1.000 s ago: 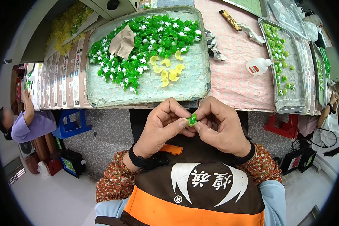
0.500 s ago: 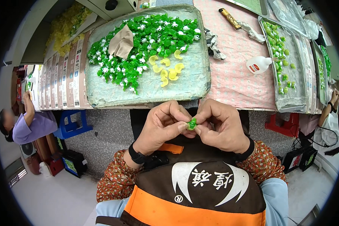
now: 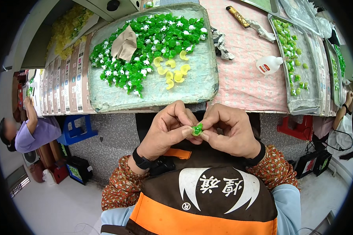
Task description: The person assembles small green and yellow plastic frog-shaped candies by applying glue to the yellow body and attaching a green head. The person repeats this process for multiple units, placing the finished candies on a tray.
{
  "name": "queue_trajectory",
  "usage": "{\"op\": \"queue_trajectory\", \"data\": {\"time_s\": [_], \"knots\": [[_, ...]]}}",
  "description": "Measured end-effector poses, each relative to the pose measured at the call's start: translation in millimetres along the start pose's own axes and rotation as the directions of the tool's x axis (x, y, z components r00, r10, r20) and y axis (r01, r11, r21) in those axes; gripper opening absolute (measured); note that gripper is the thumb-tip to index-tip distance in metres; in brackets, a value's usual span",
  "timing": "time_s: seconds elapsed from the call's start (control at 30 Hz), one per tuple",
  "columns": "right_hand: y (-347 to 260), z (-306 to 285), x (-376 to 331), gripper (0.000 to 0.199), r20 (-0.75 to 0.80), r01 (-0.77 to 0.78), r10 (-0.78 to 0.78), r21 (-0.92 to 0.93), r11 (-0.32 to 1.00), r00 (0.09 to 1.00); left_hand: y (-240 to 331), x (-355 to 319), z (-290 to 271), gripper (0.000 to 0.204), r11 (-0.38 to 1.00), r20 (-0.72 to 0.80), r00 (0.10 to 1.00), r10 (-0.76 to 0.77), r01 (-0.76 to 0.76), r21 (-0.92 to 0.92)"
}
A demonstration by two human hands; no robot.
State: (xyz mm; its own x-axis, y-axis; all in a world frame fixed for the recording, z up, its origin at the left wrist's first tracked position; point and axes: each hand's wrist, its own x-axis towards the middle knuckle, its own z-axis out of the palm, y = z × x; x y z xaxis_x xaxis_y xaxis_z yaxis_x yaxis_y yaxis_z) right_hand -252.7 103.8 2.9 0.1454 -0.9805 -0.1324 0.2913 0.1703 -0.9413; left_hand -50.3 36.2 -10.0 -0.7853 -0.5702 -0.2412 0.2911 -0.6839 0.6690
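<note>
A small translucent green plastic piece [image 3: 197, 129] is pinched between the fingertips of my left hand [image 3: 168, 129] and my right hand [image 3: 232, 131], just off the near table edge. Both hands are closed on it, thumbs toward me. Beyond them lies a shallow tray [image 3: 153, 101] lined with pale worn material. It bears a heap of green pieces [image 3: 153, 41], many with white eye-like balls. A beige scrap of cloth [image 3: 124, 44] rests on the heap, and several yellow curved pieces [image 3: 178, 76] lie at its near right side.
A white squeeze bottle [image 3: 269, 65] stands on the pink cloth [image 3: 243, 86] right of the tray. Farther right is a metal tray [image 3: 304, 105] with green pieces. A dark gold-patterned tube [image 3: 238, 17] lies at the back. People sit at the left [image 3: 37, 133] and right [image 3: 343, 129].
The green piece has turned slightly and sits a little lower and to the left in my fingertips. Both hands keep their pinch.
</note>
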Motion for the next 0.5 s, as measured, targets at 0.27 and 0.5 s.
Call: {"op": "queue_trajectory", "data": {"time_s": [0.27,0.5], "knots": [[4.5,-0.1,-1.8,0.009,0.009,0.025,-0.025,-0.001,1.000,1.000,-2.3,2.2,1.9,0.014,1.000,0.012,1.000,0.011,-0.011,-0.015],[5.7,-0.3,-0.8,0.010,0.014,0.066,-0.066,-0.012,0.998,0.998,-4.3,3.2,0.1,0.014,1.000,0.009,1.000,0.025,-0.025,0.003]]}}
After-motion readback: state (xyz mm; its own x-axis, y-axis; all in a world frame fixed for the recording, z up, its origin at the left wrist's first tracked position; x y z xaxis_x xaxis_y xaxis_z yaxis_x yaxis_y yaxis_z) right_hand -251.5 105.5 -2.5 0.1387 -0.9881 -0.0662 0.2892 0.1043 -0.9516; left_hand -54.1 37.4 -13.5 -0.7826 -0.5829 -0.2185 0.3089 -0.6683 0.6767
